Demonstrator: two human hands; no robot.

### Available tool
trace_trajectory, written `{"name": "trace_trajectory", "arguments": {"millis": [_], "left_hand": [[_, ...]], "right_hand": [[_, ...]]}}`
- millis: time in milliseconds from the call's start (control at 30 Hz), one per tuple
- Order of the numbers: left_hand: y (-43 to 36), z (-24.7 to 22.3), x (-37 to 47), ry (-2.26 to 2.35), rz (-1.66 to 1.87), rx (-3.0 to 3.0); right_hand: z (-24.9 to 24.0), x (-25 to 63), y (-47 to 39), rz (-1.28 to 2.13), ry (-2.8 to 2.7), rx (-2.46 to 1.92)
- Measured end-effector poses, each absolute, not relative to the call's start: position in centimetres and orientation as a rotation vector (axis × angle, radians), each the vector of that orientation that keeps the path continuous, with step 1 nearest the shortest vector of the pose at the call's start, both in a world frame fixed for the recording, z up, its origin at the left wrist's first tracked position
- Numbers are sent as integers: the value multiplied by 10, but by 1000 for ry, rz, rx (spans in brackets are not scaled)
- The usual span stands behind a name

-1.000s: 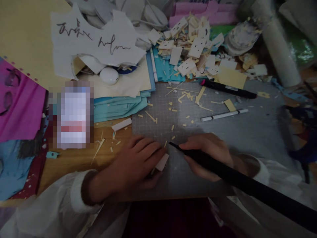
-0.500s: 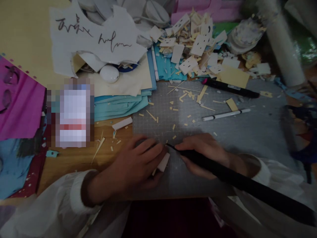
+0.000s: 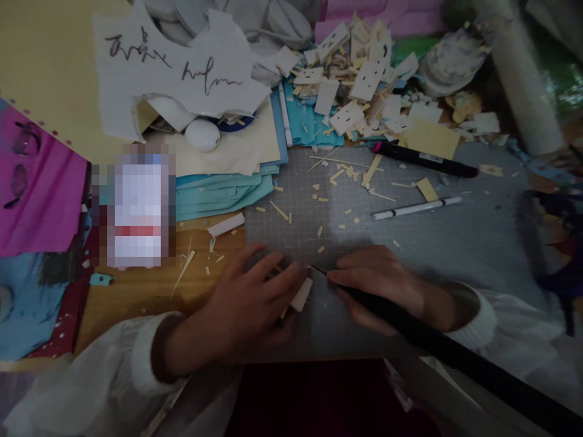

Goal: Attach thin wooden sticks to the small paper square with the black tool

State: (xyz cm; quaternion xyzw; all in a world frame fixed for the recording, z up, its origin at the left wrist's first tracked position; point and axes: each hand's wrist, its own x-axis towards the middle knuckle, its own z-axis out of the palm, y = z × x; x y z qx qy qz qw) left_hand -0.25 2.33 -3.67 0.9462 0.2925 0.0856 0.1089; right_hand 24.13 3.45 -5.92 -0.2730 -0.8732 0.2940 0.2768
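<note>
My left hand [image 3: 248, 294] is curled round a small white block [image 3: 301, 295], its fingers closed over it near the mat's front edge. Part of the block is hidden under the fingers. My right hand [image 3: 376, 285] pinches a long black tool [image 3: 423, 340] with a thin pointed tip; its exact kind does not show. The tip lies just right of my left fingertips, over the grey cutting mat [image 3: 300, 194]. Yellow paper snippets [image 3: 348, 173] are scattered on the mat beyond my hands.
A heap of small white pieces with black marks [image 3: 367, 82] lies at the back. A black marker [image 3: 428, 161] and a white pen [image 3: 416, 208] rest on the mat. Left are stacked blue papers [image 3: 218, 197], a blurred phone [image 3: 138, 209] and eyeglasses [image 3: 20, 164]. An earbud case [image 3: 203, 135] sits above.
The black tool's tip has shifted slightly right, away from my left fingertips. My left index finger has lifted and spread a little. The white block stays in my left hand.
</note>
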Motion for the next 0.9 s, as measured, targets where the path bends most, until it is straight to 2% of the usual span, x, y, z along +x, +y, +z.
{"name": "trace_trajectory", "arguments": {"millis": [133,333,600,800,900], "left_hand": [[24,-40,-3,860,291,2749],[34,-42,-11,777,364,2601],[38,-40,-13,886,490,2601],[40,-36,-17,885,534,2558],[42,-33,-22,951,613,2564]], "right_hand": [[-54,244,31,754,-2309,-742],[-44,251,29,754,-1913,-1127],[-35,249,38,747,-1692,-1296],[-40,245,42,1139,-1601,-1145],[-40,244,43,1152,-1657,-1149]]}}
